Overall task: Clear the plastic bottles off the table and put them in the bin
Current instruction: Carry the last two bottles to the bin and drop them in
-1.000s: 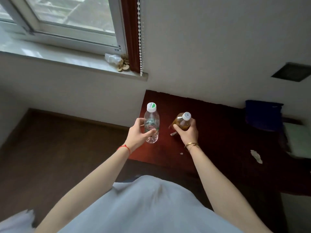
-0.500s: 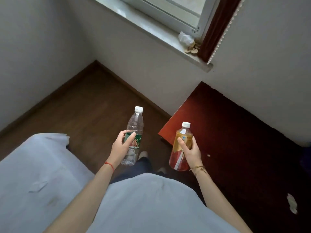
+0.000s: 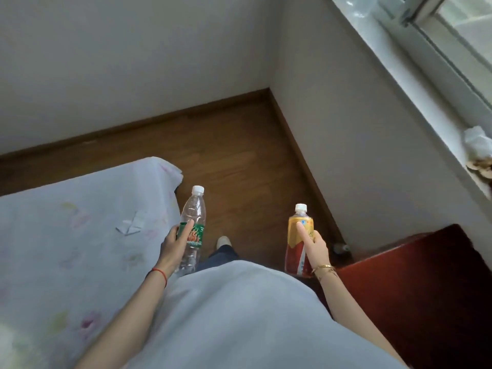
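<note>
My left hand (image 3: 172,246) grips a clear plastic bottle (image 3: 193,211) with a green label and white cap, held upright over the wooden floor beside the bed. My right hand (image 3: 315,247) grips a yellow and red drink bottle (image 3: 295,243) with a white cap, also upright, just left of the dark red table (image 3: 415,283). Both bottles are off the table. No bin is in view.
A bed with a pale sheet (image 3: 66,235) fills the left. Brown wooden floor (image 3: 239,161) runs to the room corner ahead. A window sill (image 3: 436,110) with small items (image 3: 479,153) lies at the right. A small dark object (image 3: 339,247) lies on the floor by the wall.
The view has swung left, away from the table toward the room corner and the bed. Both hands carry their bottles along, lifted off the table and held over the floor.
</note>
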Demonstrator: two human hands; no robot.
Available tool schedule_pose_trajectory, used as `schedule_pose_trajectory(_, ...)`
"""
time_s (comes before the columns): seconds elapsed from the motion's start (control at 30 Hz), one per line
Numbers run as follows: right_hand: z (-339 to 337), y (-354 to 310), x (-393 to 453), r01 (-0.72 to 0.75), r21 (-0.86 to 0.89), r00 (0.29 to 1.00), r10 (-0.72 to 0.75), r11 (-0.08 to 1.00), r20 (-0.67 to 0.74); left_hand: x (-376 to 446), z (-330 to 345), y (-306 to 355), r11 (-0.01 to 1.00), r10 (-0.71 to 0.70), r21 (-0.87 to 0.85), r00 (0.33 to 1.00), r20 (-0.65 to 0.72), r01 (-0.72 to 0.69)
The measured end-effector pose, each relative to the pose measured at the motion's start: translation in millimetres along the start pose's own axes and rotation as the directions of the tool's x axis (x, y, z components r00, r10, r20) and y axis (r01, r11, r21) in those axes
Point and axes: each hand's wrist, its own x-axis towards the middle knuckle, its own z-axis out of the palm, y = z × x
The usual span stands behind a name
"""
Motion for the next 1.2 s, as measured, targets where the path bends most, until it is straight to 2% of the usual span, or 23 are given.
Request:
schedule_pose_trajectory(0.2, 52.8, -109.4, 59.3, 0.145, -0.068, 0.986, -0.138, 0.987, 0.096, 77.1, -63.1, 26.0, 0.991, -0.099, -0.100, 0.989, -0.113, 0.088)
schedule_pose_trajectory(0.37, 80.0, -182.6, 101.1, 0.146, -0.067, 0.976, -0.132, 0.987, 0.171, 102.6, -82.5, 73.0, 0.973, -0.158, -0.187, 0.978, -0.136, 0.131)
schedule_pose_trajectory(0.57, 123.3, -270.4, 172.9, 0.171, -0.111, 0.956, -0.138, 0.979, 0.258, 179.8, -87.6, 118.1, 0.945, -0.224, -0.279, 0.959, -0.171, 0.171)
schedule_pose_trajectory(0.7, 152.2, -363.4, 230.1, 0.240, -0.166, 0.933, -0.180, 0.956, 0.312, 241.1, -95.4, 166.1, 0.926, -0.260, -0.335, 0.939, -0.224, 0.176)
schedule_pose_trajectory(0.87, 195.2, -490.8, 285.7, 0.373, -0.244, 0.866, -0.241, 0.895, 0.438, 297.2, -113.6, 236.6, 0.877, -0.310, -0.459, 0.896, -0.317, 0.141)
schedule_pose_trajectory(1.07, 270.6, -581.1, 323.5, 0.348, -0.320, 0.814, -0.115, 0.881, 0.569, 337.7, -142.6, 266.4, 0.781, -0.410, -0.618, 0.822, -0.395, 0.093)
schedule_pose_trajectory(1.2, 334.8, -622.6, 344.5, 0.360, -0.374, 0.775, -0.050, 0.855, 0.630, 381.6, -181.0, 266.4, 0.716, -0.481, -0.692, 0.781, -0.398, 0.088)
